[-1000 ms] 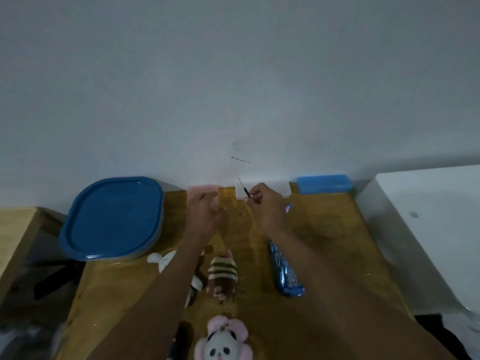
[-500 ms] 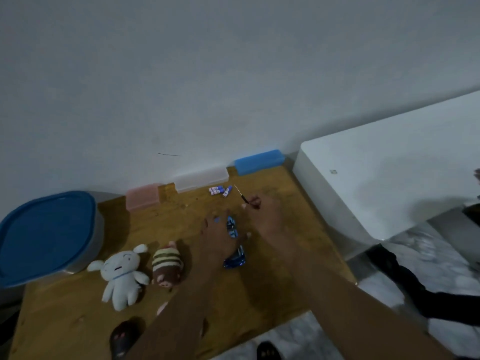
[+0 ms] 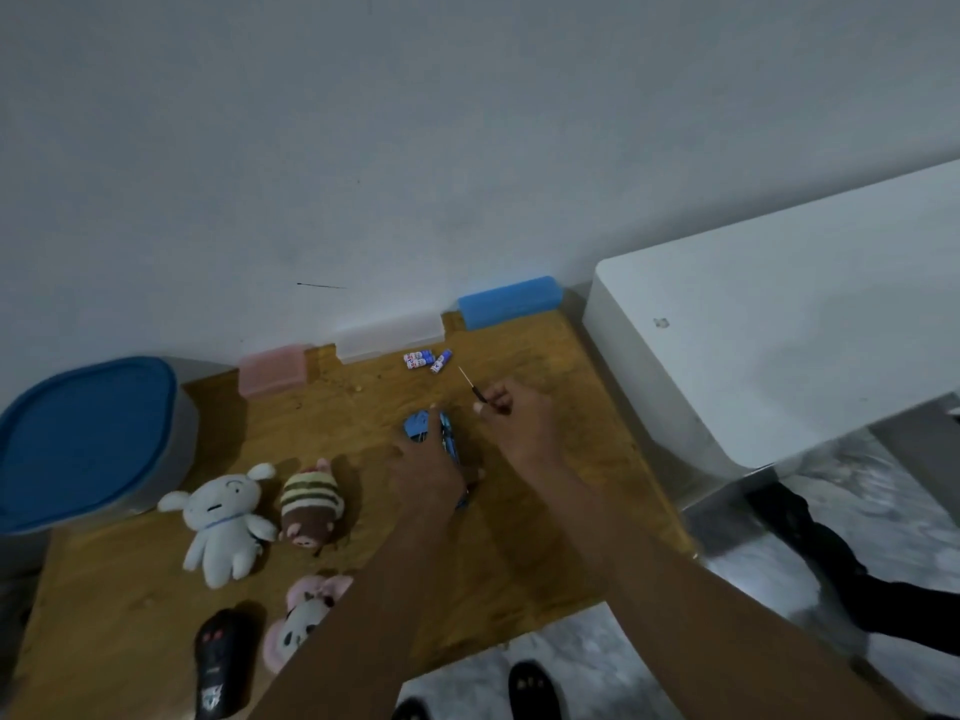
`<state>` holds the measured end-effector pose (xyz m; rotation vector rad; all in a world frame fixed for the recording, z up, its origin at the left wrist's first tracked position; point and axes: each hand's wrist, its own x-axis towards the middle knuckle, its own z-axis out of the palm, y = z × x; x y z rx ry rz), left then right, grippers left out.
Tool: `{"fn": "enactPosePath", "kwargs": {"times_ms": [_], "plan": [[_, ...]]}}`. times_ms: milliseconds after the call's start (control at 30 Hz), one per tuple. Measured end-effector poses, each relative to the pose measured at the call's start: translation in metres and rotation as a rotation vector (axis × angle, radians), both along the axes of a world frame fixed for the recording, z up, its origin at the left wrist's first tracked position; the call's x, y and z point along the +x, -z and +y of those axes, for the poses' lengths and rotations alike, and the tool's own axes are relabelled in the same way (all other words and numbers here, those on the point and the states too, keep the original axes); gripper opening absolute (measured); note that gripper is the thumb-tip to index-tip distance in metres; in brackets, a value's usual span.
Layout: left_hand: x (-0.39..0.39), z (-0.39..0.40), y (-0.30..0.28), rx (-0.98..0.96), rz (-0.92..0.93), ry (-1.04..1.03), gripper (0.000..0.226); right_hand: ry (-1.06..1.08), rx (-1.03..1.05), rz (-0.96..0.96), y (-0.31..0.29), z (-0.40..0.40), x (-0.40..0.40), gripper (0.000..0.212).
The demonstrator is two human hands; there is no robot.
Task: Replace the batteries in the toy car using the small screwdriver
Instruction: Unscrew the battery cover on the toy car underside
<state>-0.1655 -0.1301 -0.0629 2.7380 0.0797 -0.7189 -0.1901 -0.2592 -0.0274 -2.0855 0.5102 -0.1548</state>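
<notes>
Here the left hand (image 3: 426, 470) rests on the blue toy car (image 3: 434, 439) near the middle of the wooden surface (image 3: 467, 553), its grip grasping the car's body. At three o'clock from the car, just beside it, the right hand (image 3: 519, 423) has its grip clenched on the small screwdriver (image 3: 471, 385), whose thin shaft points toward eleven o'clock. Batteries (image 3: 427, 359) lie at twelve o'clock from the car, near the wall. Three plush toys (image 3: 223, 517) sit toward eight o'clock.

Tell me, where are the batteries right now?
The batteries lie on the wooden table near the wall, just in front of the clear box, beyond the right hand holding the screwdriver.
</notes>
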Motion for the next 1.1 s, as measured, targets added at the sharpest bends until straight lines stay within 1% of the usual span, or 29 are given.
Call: {"fn": "enactPosePath", "kwargs": {"times_ms": [133, 267, 367, 400, 500, 600, 667, 767, 800, 900, 967, 1000, 1100], "plan": [[-0.001, 0.01, -0.004, -0.214, -0.025, -0.131, 0.105, 0.01, 0.008, -0.013, -0.01, -0.009, -0.001, 0.009], [0.002, 0.025, -0.012, -0.52, -0.072, -0.259, 0.115, 0.014, -0.006, -0.018, -0.026, -0.015, -0.001, 0.011], [0.005, 0.034, -0.027, -0.719, -0.098, -0.313, 0.108, 0.021, -0.017, -0.044, -0.039, -0.013, 0.001, 0.01], [0.006, 0.035, -0.035, -0.756, -0.097, -0.324, 0.106, 0.02, -0.021, -0.043, -0.044, -0.012, 0.001, 0.01], [0.01, 0.04, -0.053, -0.809, -0.113, -0.256, 0.109, 0.0, -0.025, -0.035, -0.061, -0.007, 0.001, 0.009], [0.02, 0.048, -0.062, -0.787, -0.154, -0.151, 0.112, -0.007, -0.037, -0.049, -0.08, -0.003, -0.002, 0.011], [0.026, 0.052, -0.064, -0.775, -0.174, -0.127, 0.099, -0.006, -0.062, -0.047, -0.093, -0.001, -0.003, 0.01], [0.022, 0.053, -0.092, -0.841, -0.208, -0.13, 0.061, 0.006, -0.07, -0.09, -0.111, 0.002, 0.002, 0.009], [0.02, 0.053, -0.101, -0.862, -0.22, -0.131, 0.053, 0.014, -0.056, -0.113, -0.116, 0.003, 0.004, 0.008], [0.017, 0.056, -0.121, -0.941, -0.223, -0.171, 0.05, 0.018, -0.033, -0.178, -0.131, 0.008, 0.01, 0.009], [0.015, 0.061, -0.129, -0.972, -0.248, -0.19, 0.042, 0.008, -0.035, -0.182, -0.14, 0.012, 0.014, 0.009], [0.015, 0.064, -0.132, -0.978, -0.262, -0.185, 0.042, 0.007, -0.037, -0.177, -0.143, 0.014, 0.015, 0.009], [0.019, 0.071, -0.138, -0.981, -0.282, -0.138, 0.052, 0.009, -0.019, -0.161, -0.148, 0.018, 0.021, 0.008]]}}
